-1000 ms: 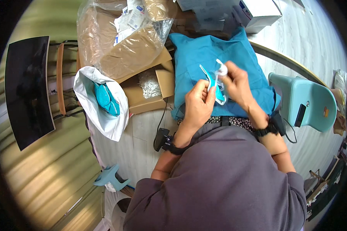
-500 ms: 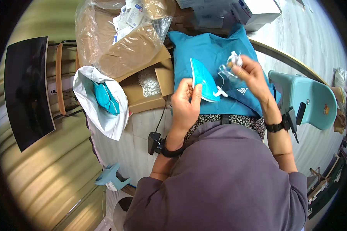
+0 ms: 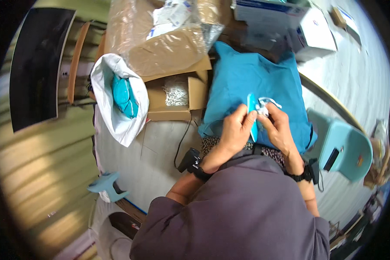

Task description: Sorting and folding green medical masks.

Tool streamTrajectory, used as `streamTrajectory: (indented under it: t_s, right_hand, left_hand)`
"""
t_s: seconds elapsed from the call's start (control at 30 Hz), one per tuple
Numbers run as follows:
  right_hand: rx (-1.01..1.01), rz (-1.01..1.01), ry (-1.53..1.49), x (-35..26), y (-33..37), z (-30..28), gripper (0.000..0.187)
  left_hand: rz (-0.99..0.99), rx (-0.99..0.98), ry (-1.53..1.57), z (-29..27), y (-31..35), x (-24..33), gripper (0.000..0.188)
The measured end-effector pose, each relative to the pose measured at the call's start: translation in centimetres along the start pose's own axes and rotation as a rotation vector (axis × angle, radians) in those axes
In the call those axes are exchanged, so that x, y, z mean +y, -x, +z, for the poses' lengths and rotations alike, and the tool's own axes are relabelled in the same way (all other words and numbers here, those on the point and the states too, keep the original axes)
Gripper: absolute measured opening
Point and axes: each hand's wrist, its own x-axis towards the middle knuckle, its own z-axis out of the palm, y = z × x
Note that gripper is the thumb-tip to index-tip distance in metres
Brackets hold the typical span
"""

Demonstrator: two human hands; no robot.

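Over my lap, my left hand [image 3: 235,132] pinches a bright teal folded face mask [image 3: 251,100], which now stands nearly edge-on. My right hand [image 3: 280,130] is closed on a bunch of white straps [image 3: 264,104] right beside the mask. Its fingertips come close to the left hand's, and exactly how they grip the straps is partly hidden. Beneath both hands a blue-teal cloth [image 3: 255,71] covers my lap. To the left, a white sack [image 3: 112,125] gapes around several teal folded masks [image 3: 125,97].
An open cardboard box [image 3: 169,113] holds small white pieces [image 3: 176,93]. Behind it lies a large plastic-lined carton [image 3: 169,54] with white packets [image 3: 173,15]. A white box [image 3: 318,37] stands at the back right. A pale blue plastic chair [image 3: 349,149] is at my right.
My right hand has come in from the right, bringing the white straps against the mask. The left hand has turned the mask edge-on and lowered it. The whole view has shifted.
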Motion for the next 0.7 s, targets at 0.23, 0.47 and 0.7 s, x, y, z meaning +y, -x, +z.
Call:
streamTrajectory:
  t_s: [0.23,0.47,0.7]
  right_hand:
    - [0.081,-0.356,0.452,0.6,-1.0,1.8,0.015]
    - [0.214,-0.045,0.775,10.9,-5.5,-5.1,0.005]
    - [0.260,-0.039,0.530,11.7,-4.1,-10.2,0.019]
  left_hand:
    - [0.118,0.104,-0.005,0.2,0.3,-0.9,0.022]
    - [0.134,-0.007,0.216,-3.6,2.9,0.4,0.025]
    - [-0.234,0.782,0.667,-18.3,-0.7,-7.3,0.020]
